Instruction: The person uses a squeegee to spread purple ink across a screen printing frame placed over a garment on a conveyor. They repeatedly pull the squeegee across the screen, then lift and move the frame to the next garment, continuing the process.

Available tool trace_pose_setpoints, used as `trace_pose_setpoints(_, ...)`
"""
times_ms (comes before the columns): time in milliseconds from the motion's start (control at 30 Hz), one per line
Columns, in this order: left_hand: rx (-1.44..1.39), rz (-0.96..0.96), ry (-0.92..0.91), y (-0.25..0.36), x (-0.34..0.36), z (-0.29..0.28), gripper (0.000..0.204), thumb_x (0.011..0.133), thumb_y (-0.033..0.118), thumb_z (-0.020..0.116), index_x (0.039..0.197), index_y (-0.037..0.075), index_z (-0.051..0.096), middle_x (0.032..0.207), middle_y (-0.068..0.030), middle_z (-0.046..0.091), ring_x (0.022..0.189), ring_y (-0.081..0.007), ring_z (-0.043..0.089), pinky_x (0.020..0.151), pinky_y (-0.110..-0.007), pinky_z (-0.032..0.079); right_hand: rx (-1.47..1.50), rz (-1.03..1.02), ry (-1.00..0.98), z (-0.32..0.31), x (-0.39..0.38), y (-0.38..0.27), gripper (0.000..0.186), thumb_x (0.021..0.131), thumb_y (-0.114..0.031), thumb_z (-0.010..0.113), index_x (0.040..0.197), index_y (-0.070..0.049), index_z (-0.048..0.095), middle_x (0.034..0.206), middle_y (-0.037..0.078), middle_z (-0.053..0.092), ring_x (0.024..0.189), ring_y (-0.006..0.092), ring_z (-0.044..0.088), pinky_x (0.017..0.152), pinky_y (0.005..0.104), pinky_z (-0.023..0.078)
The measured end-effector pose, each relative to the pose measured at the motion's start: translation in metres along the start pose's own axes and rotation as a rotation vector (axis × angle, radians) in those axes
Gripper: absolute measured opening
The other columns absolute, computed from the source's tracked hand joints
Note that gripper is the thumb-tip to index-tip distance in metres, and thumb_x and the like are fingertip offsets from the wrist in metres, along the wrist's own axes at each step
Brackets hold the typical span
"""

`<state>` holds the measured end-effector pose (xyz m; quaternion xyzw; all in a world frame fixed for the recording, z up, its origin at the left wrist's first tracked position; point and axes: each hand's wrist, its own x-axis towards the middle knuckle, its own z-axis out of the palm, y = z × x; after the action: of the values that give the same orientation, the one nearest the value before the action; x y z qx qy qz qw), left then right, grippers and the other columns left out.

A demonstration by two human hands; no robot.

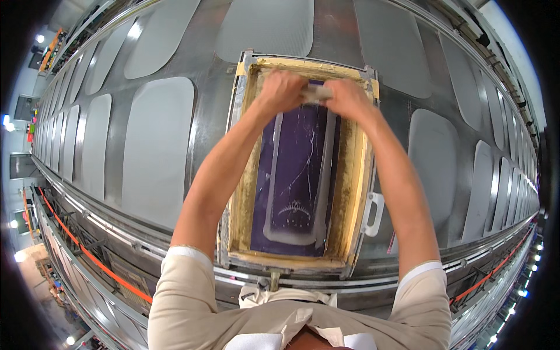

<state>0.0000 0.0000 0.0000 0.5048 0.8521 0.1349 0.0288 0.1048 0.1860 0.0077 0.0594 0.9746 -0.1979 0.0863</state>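
Observation:
Both my arms reach forward over a screen-printing frame (357,198), its inner border covered in yellowish tape. Inside it lies a dark purple mesh (296,157) with a grey U-shaped band, white streaks and a small arc-shaped pattern near the close end. At the frame's far end a squeegee (316,92) shows its pale handle between my hands. My left hand (284,90) is closed round its left part, and my right hand (350,98) grips the right part. My fingers and wrists hide much of the squeegee.
Grey rounded panels (157,140) lie in rows along the long metal table (210,105) on both sides of the frame. A white handle (374,214) sticks out at the frame's right side. Metal rails (198,271) and an orange cable (96,261) run along the near edge.

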Motion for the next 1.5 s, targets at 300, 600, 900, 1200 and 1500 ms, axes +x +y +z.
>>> trace_pose_setpoints(300,-0.137,-0.052,-0.043,-0.037,0.065,0.016,0.037,0.071,0.029,0.086,0.101,0.01,0.075,0.087,-0.0141,0.073,0.083,-0.0357,0.07,0.075,-0.045,0.055,0.107,0.073,-0.049,-0.012,0.063,0.032,0.027,0.079,-0.022,0.079,0.102,-0.009,0.072,0.086,0.017,0.072,0.084,0.035,0.071,0.074,0.0441,0.054)
trace_pose_setpoints(600,-0.17,0.053,0.059,0.029,-0.06,0.015,0.028,0.07,0.022,0.087,0.092,0.011,0.075,0.084,-0.0079,0.072,0.082,-0.0298,0.07,0.078,-0.044,0.052,0.155,-0.032,0.022,0.024,-0.06,-0.023,0.012,0.082,-0.016,0.076,0.091,-0.009,0.072,0.084,0.017,0.072,0.085,0.0353,0.07,0.077,0.0444,0.054)
trace_pose_setpoints(900,-0.235,-0.005,0.013,0.158,-0.291,0.01,0.029,0.063,0.01,0.08,0.091,0.012,0.074,0.092,-0.0012,0.07,0.085,-0.0218,0.066,0.08,-0.038,0.045,0.136,-0.102,-0.007,0.104,-0.294,-0.12,0.025,0.079,-0.022,0.078,0.096,-0.006,0.07,0.095,0.015,0.069,0.1,0.0344,0.064,0.092,0.0454,0.048)
trace_pose_setpoints(1200,-0.09,-0.019,0.028,0.177,-0.321,0.003,0.016,0.068,0.015,0.073,0.084,0.012,0.071,0.091,-0.0015,0.067,0.092,-0.0216,0.062,0.084,-0.038,0.043,0.028,0.471,0.738,0.082,-0.277,-0.002,0.043,0.095,-0.042,0.065,0.116,-0.006,0.067,0.112,0.017,0.07,0.107,0.0397,0.063,0.09,0.0466,0.05)
trace_pose_setpoints(1500,-0.191,-0.071,0.151,0.178,-0.318,0.013,0.009,0.07,0.018,0.071,0.076,0.013,0.067,0.087,0.0002,0.064,0.09,-0.0197,0.061,0.084,-0.035,0.042,0.301,0.579,0.666,0.057,-0.282,0.042,0.027,0.099,-0.026,0.064,0.097,0.001,0.063,0.093,0.012,0.068,0.082,0.0242,0.063,0.077,0.0386,0.05)
